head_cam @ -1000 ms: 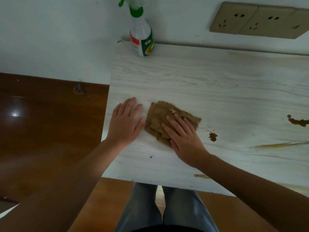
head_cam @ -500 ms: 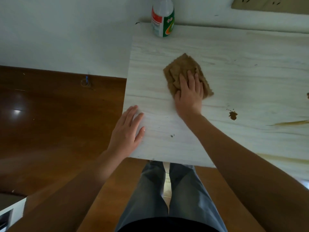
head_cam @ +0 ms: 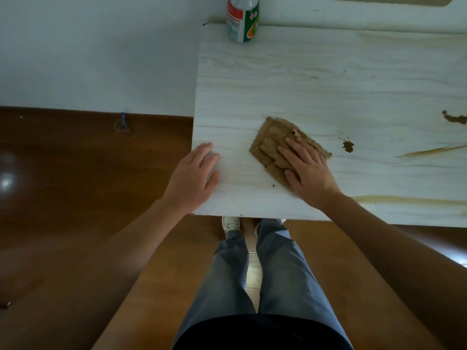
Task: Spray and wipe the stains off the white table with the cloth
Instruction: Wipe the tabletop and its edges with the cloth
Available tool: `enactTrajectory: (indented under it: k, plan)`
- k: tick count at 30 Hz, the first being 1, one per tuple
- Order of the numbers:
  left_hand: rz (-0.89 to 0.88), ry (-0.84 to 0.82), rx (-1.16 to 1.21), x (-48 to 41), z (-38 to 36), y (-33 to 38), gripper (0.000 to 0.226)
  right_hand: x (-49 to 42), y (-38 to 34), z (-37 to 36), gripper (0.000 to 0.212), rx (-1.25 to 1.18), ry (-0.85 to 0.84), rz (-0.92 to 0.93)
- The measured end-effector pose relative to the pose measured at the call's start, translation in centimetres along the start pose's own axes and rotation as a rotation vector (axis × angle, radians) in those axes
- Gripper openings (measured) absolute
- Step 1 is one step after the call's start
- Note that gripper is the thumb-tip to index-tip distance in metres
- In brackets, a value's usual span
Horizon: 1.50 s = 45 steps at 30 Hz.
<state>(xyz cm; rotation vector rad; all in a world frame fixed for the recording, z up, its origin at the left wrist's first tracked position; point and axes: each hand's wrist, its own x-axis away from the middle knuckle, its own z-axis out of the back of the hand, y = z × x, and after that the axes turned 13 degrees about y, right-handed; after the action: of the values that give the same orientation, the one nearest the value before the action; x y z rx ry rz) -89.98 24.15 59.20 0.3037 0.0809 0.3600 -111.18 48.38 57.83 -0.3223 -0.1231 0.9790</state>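
Note:
A folded brown cloth [head_cam: 271,142] lies flat on the white wood-grain table [head_cam: 303,79]. My right hand [head_cam: 307,171] presses on it with straight fingers. My left hand [head_cam: 195,176] rests flat on the table's front left corner, apart from the cloth. Brown stains show to the right: a small blot [head_cam: 348,146], a smear [head_cam: 456,119] at the right edge, a long streak [head_cam: 429,150] and a pale band [head_cam: 404,199] near the front edge. The spray bottle [head_cam: 242,18] stands at the table's back left, its top out of frame.
A white wall runs behind the table and to its left. Dark wooden floor [head_cam: 63,185] lies left and below. My legs in grey trousers [head_cam: 252,274] stand at the table's front edge. A tiny dark speck [head_cam: 272,185] sits near the cloth.
My right hand pushed the cloth away toward the bottle, then pulled it back toward the front edge. The left hand stayed flat on the corner.

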Motion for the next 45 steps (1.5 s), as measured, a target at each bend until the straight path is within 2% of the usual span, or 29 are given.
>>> enactTrajectory:
  k: [4,6,8,13,14,18,20,24,27,29,32,36,38,40,43,45]
  plan:
    - [0.025,0.028,0.058,0.0,0.0,-0.1,0.05,1.1,-4.7,-2.0,0.057,-0.067,0.127,-0.306]
    - [0.023,0.041,0.07,0.1,0.0,-0.2,0.051,1.6,-7.2,-2.9,0.058,-0.097,0.149,-0.39]
    - [0.019,0.037,0.066,0.2,-0.1,-0.2,0.049,2.3,-9.0,-3.5,0.058,-0.083,0.13,-0.346]
    - [-0.008,0.019,0.047,0.5,0.1,-0.4,0.049,3.0,-7.1,-2.7,0.058,-0.044,0.0,-0.004]
    - [-0.004,0.018,0.046,0.5,0.2,-0.3,0.049,2.6,-5.9,-2.2,0.058,-0.044,-0.004,0.004]
    - [0.044,0.018,0.023,0.6,0.0,0.4,0.051,0.5,-1.9,-1.0,0.053,-0.108,0.083,-0.181]
    - [0.078,0.018,0.009,0.6,-0.3,1.1,0.052,-0.1,-0.9,-1.0,0.055,-0.111,0.1,-0.209]
    - [0.116,0.012,-0.022,0.9,-0.5,1.9,0.056,0.3,-1.4,-1.4,0.054,-0.091,0.093,-0.202]
    - [0.059,0.011,-0.053,1.4,-0.2,1.5,0.057,1.6,-3.0,-1.8,0.052,-0.066,0.124,-0.242]
    - [0.008,0.002,-0.074,1.7,0.2,0.9,0.055,3.4,-4.4,-2.3,0.053,-0.042,0.121,-0.203]
    - [-0.028,-0.018,-0.083,1.8,0.7,0.2,0.051,6.3,-6.0,-2.9,0.057,-0.055,0.053,-0.029]
    - [-0.031,-0.014,-0.05,1.3,0.7,-0.1,0.05,6.4,-4.7,-2.3,0.056,-0.044,0.014,0.101]
    - [-0.041,-0.003,-0.029,0.9,0.4,-0.5,0.048,5.6,-4.4,-2.2,0.056,-0.03,0.052,0.023]
    - [-0.075,0.019,-0.014,0.4,0.0,-1.0,0.043,5.3,-5.6,-2.9,0.055,-0.031,0.131,-0.156]
    - [-0.131,0.027,-0.012,-0.2,-0.1,-1.8,0.04,5.0,-10.0,-4.7,0.053,-0.062,0.235,-0.408]
    - [-0.152,0.019,0.007,-0.6,0.2,-2.4,0.041,5.1,-13.3,-5.5,0.053,-0.088,0.246,-0.464]
